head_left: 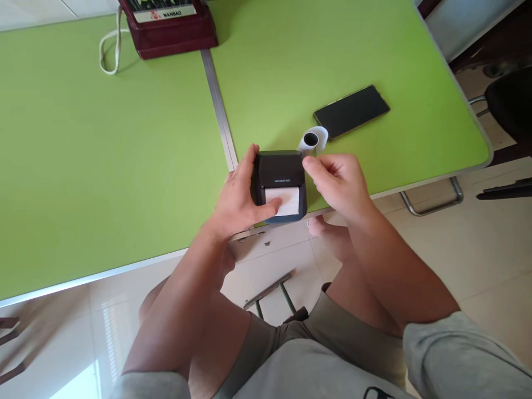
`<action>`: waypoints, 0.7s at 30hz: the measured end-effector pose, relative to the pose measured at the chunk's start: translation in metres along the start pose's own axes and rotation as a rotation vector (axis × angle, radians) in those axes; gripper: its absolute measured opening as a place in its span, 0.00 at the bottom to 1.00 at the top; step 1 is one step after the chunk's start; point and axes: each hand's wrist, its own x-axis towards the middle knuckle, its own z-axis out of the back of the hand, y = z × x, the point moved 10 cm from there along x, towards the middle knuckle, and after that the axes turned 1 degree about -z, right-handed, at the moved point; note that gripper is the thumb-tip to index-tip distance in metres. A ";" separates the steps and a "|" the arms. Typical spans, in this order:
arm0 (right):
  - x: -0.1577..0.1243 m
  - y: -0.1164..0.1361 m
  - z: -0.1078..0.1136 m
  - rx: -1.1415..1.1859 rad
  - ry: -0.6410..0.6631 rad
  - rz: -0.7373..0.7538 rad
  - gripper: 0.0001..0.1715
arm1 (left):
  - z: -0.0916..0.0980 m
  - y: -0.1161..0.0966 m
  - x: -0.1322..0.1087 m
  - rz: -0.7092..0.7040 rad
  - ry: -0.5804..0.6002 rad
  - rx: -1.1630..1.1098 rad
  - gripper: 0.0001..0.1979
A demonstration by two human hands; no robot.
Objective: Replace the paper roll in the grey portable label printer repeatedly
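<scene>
My left hand (239,199) is wrapped round the left side of a small black printer (281,166), its thumb lying over white paper (286,200) on the near part of the printer. The printer is at the green table's front edge. At its upper right corner, my right hand (338,180) is closed, fingers curled and thumb tip against or right beside the casing. Whatever is in that pinch, if anything, is hidden. Just beyond the printer is a white paper roll (305,145) with a dark core, its loose end curling to the right.
A black phone (352,112) lies on the green table (124,166), right of the roll. A dark red appliance (174,36) with a white cord (103,58) sits at the back. A metal strip (218,108) crosses the table. My legs are below the front edge.
</scene>
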 end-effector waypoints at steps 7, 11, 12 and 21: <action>0.004 -0.021 -0.015 -0.120 0.179 -0.155 0.33 | 0.004 -0.007 0.007 0.074 -0.078 -0.143 0.37; 0.007 -0.019 -0.019 -0.148 0.247 -0.160 0.32 | 0.006 -0.004 0.009 0.127 -0.134 -0.149 0.32; 0.007 -0.018 -0.020 -0.149 0.255 -0.150 0.32 | 0.006 -0.005 0.010 0.123 -0.129 -0.154 0.32; 0.009 -0.025 -0.026 -0.062 0.326 -0.140 0.32 | 0.007 -0.002 0.006 0.098 -0.111 -0.118 0.35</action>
